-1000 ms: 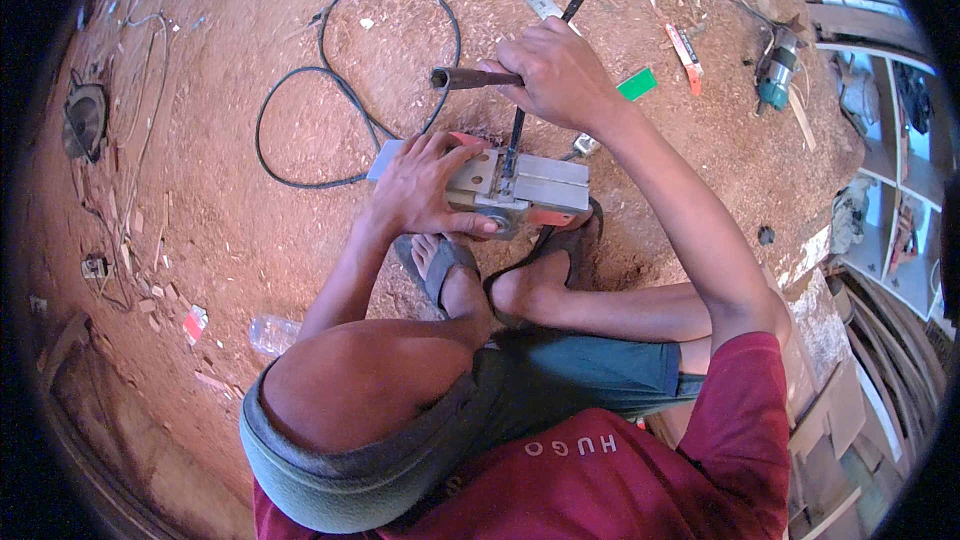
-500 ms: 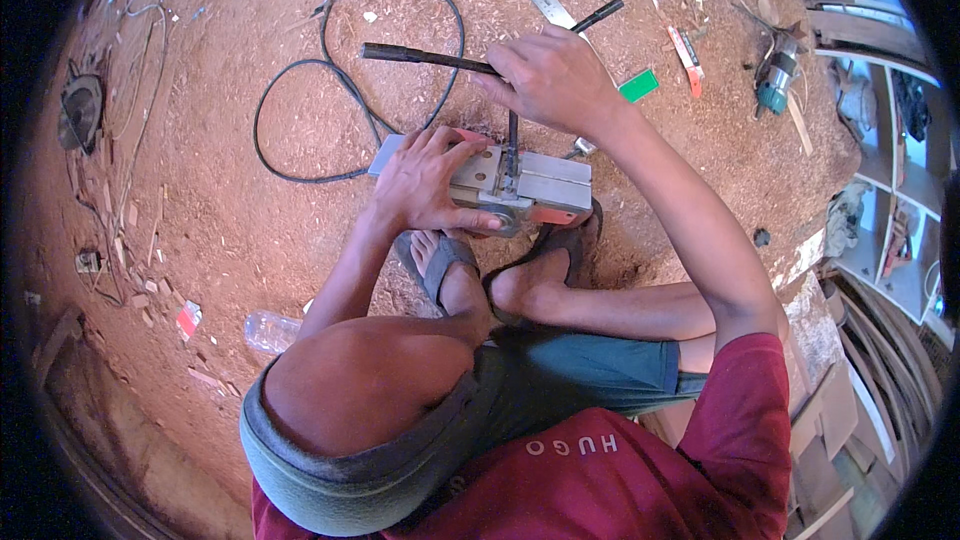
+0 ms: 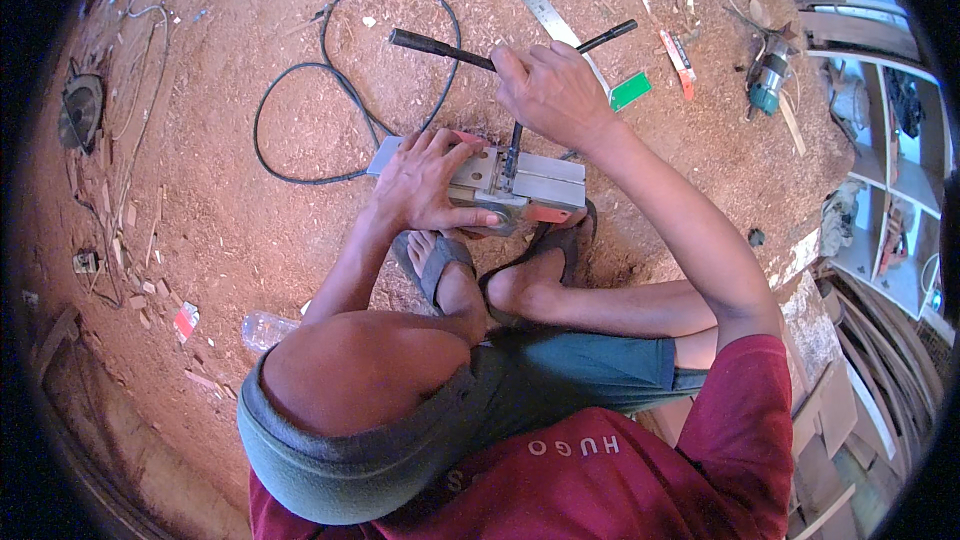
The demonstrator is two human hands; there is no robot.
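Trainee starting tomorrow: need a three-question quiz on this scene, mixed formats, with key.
1. Which hand grips the black T-shaped wrench?
2. True or false: the left hand is clear of the grey-and-red machine.
3. Which lies farthest right: A) black cable, B) teal power tool, C) clear bottle?

Key:
1. The right hand.
2. False; the left hand is on the grey-and-red machine.
3. B.

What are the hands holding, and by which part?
The right hand grips a black wrench where its arms meet; the left hand clasps a grey-and-red tool across the top of its left half.
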